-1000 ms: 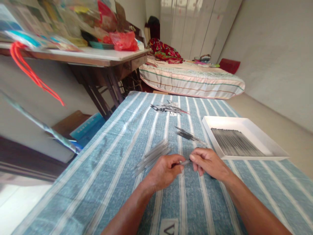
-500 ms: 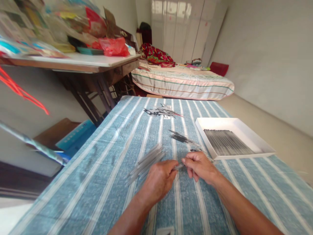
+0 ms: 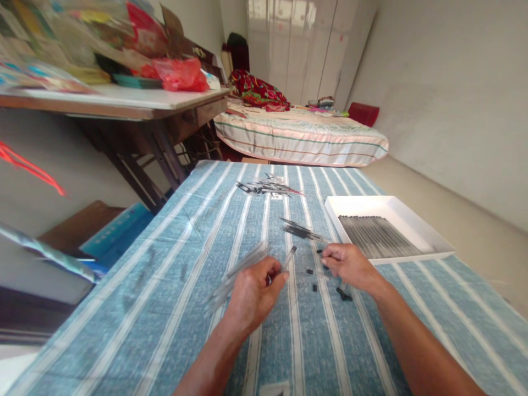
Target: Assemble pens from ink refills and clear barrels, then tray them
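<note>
My left hand (image 3: pixel 260 289) grips a clear pen barrel (image 3: pixel 290 257) with a black piece at its upper end. Beside that hand, on the left, lies a pile of clear pen barrels (image 3: pixel 237 278). My right hand (image 3: pixel 346 266) has its fingers pinched together low over the cloth; whether anything is between them is hidden. Around it are scattered small black plugs (image 3: pixel 314 287) and a cluster of black pen caps or clips (image 3: pixel 344 294). Just beyond it lie thin dark pen refills (image 3: pixel 303 230).
At the right, a white box (image 3: pixel 429 237) holds a row of dark-looking pens (image 3: pixel 373 236). Farther back on the striped cloth (image 3: pixel 165 330) is a heap of black pen parts (image 3: pixel 268 187). A cluttered side table (image 3: pixel 124 102) stands left, a bed (image 3: pixel 305 137) behind.
My hands have moved apart; before, they met over a thin piece. The barrel now points up from my left hand, and my right hand has shifted right, exposing small black parts.
</note>
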### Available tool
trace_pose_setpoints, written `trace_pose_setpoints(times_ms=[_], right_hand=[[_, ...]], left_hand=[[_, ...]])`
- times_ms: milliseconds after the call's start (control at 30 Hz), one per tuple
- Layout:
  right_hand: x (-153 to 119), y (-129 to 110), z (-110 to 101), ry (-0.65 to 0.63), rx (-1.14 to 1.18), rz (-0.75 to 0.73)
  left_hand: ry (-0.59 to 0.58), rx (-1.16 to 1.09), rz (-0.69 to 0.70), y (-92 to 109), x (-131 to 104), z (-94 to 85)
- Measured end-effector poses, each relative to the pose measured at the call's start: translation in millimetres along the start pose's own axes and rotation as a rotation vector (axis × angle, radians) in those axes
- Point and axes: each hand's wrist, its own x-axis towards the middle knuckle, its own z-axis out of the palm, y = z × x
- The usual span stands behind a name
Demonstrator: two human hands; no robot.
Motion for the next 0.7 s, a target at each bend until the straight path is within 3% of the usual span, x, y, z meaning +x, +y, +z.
trace_pose_setpoints(times_ms=[200,300,467,600,700], right_hand=[[-5,-1,4,-0.126,-0.526,-0.021],[-6,-6,5,-0.153,-0.623,-0.014],[-16,-11,8,-0.169,-0.336,-0.104],[-28,-24,18,-0.238,0.056,-0.118],[-30,-33,26,-0.239,0.174,-0.113]], left_hand=[[0.035,-0.427,-0.167,0,2,4.3],[0.048,-0.586,-0.222,2,3,3.7],[0.14,-0.805,-0.235,8,3,-0.5],[0.126,-0.91,-0.217,10,2,-0.7],[0.123,-0.936,-0.215,9,2,-0.1]])
